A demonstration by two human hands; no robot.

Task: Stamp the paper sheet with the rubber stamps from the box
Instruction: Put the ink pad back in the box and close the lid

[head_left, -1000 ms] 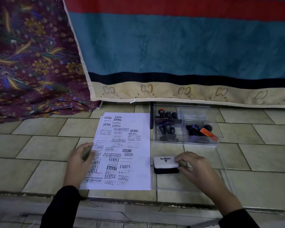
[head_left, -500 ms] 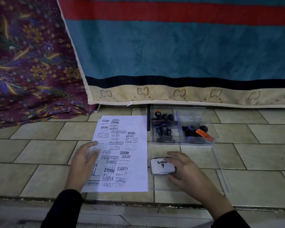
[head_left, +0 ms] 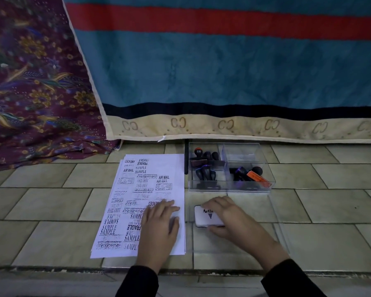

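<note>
A white paper sheet (head_left: 137, 189), covered in black stamp marks, lies on the tiled floor. My left hand (head_left: 159, 224) rests flat on its lower right part with straight fingers. To the right sits a white-lidded ink pad (head_left: 204, 219) with its lid closed. My right hand (head_left: 227, 219) grips the pad, fingers over the far edge and thumb under the near edge. Behind the pad stands a clear plastic box (head_left: 242, 153) with compartments that hold several black rubber stamps (head_left: 206, 174).
An orange-labelled stamp (head_left: 258, 179) lies in the box's right compartment. The clear box lid (head_left: 274, 232) lies flat under the ink pad. A striped blue blanket (head_left: 223, 71) and patterned purple cloth (head_left: 30, 93) hang behind. A step edge (head_left: 51, 270) runs along the front.
My left hand has moved from the sheet's left edge to its lower right part. My right hand has closed round the ink pad, whose lid went from raised to shut.
</note>
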